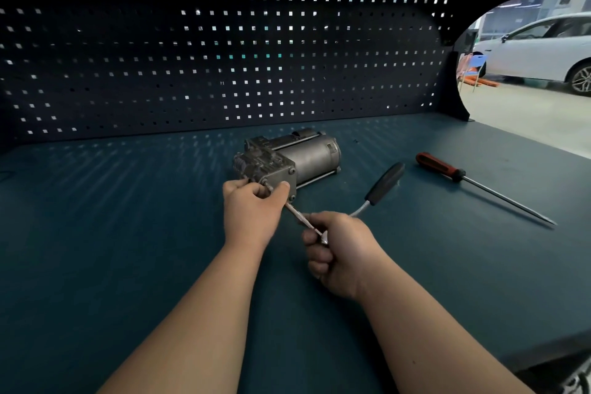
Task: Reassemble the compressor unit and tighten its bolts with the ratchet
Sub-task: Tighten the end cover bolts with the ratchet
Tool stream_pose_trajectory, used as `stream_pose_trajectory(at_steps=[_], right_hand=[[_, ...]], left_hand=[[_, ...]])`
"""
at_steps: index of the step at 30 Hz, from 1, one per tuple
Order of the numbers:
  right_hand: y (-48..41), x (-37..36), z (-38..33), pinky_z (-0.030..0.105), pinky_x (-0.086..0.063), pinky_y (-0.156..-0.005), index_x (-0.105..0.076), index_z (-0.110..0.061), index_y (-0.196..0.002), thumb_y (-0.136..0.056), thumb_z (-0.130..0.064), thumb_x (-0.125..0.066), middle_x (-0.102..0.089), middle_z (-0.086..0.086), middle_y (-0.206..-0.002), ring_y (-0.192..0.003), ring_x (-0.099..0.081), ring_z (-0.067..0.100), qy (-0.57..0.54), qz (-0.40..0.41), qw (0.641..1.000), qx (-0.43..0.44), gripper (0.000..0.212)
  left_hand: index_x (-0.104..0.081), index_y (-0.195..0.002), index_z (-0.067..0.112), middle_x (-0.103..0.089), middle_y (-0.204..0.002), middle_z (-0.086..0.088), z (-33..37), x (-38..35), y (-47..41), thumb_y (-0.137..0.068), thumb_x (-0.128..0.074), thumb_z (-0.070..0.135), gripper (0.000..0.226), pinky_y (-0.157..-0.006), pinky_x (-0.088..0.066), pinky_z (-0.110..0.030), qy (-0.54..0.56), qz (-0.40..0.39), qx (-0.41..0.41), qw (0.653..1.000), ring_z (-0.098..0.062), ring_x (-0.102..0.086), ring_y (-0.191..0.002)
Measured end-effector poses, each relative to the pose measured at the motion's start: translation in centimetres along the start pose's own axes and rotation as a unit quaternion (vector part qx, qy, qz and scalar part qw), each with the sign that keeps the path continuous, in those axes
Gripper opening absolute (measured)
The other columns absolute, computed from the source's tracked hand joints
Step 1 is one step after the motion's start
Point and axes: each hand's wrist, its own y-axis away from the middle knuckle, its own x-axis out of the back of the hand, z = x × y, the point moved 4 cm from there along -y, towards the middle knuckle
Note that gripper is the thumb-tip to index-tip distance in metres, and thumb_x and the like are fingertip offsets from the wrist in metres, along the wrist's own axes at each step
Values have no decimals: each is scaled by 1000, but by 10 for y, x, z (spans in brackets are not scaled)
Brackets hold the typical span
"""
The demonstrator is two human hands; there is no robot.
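The grey metal compressor unit (294, 157) lies on its side in the middle of the bench, its bolted end plate facing me. A ratchet with a black handle (385, 182) points up to the right, and its thin extension bar (299, 216) runs up-left to a bolt on the end plate. My left hand (252, 211) pinches the far end of the bar right at the compressor's face. My right hand (339, 253) grips the ratchet's head, which is mostly hidden inside the fist.
A long screwdriver (473, 184) with a red and black handle lies on the blue-green bench top (128, 233) to the right of the compressor. A dark pegboard (224, 57) walls off the back. The bench's right edge opens onto a workshop floor with a white car (543, 54).
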Motion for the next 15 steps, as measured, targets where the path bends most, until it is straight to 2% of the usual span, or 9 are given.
stream_pose_trajectory(at_steps=[2, 3, 5, 7, 8, 9, 11, 13, 15], right_hand=[[1, 5, -6, 21, -32, -39, -65, -12, -92, -93, -18, -49, -55, 1, -53, -34, -37, 14, 137, 49, 985, 89, 17], [4, 6, -10, 23, -39, -45, -66, -16, -95, -93, -20, -49, -60, -1, -59, -42, -48, 16, 237, 79, 956, 150, 18], [10, 4, -16, 28, -46, -60, -64, -20, -102, -91, -24, -49, -63, -4, -76, -68, -58, 20, 451, 123, 841, 273, 19], [15, -5, -14, 31, -42, -61, -57, -23, -108, -92, -28, -46, -57, -4, -80, -73, -53, 24, 600, 127, 711, 344, 20], [17, -9, -13, 31, -39, -60, -54, -24, -110, -93, -29, -45, -55, -4, -80, -72, -51, 24, 622, 126, 681, 364, 20], [17, -11, -12, 31, -39, -59, -55, -25, -110, -92, -28, -45, -57, -3, -81, -73, -52, 24, 616, 121, 684, 371, 20], [15, -9, -13, 27, -39, -58, -59, -29, -100, -89, -24, -48, -62, -7, -80, -75, -56, 20, 521, 111, 772, 348, 16], [9, -4, -14, 23, -39, -52, -62, -22, -89, -88, -21, -50, -60, -8, -68, -65, -53, 14, 394, 107, 867, 287, 12], [6, -1, -12, 22, -36, -47, -65, -16, -89, -87, -20, -53, -58, -5, -60, -50, -47, 10, 297, 90, 923, 229, 13]], left_hand=[[-53, -50, 16, -47, -114, -2, 0, -1, -1, -76, -73, 39, 39, -59, -28, 2, 10, -3, 1, 1000, 0, -49, -91], [-53, -49, 16, -49, -114, -5, 0, -2, -2, -76, -73, 37, 39, -60, -27, 5, 13, -4, 1, 1000, 5, -47, -87], [-52, -48, 16, -53, -112, -13, 0, -3, -3, -76, -74, 33, 40, -62, -28, 2, 23, -7, 0, 1000, 9, -45, -85], [-54, -49, 16, -53, -112, -15, -1, -4, -4, -76, -74, 34, 38, -65, -29, -5, 31, -8, 3, 999, 2, -48, -96], [-54, -49, 16, -53, -112, -14, -1, -4, -3, -76, -73, 35, 38, -67, -29, -8, 30, -10, 7, 999, -3, -48, -101], [-54, -50, 15, -54, -111, -17, -1, -3, -3, -76, -72, 36, 38, -70, -30, -11, 30, -13, 9, 999, -4, -48, -101], [-51, -50, 16, -56, -110, -23, 0, -2, -4, -78, -73, 35, 40, -75, -36, -17, 39, -18, 7, 999, -5, -50, -96], [-49, -51, 17, -53, -112, -17, 2, -1, -2, -77, -72, 35, 40, -73, -35, -17, 39, -21, -2, 999, 11, -47, -86], [-50, -51, 16, -48, -112, -8, 3, 0, -1, -77, -71, 39, 41, -66, -29, -11, 29, -22, -7, 999, 23, -42, -83]])
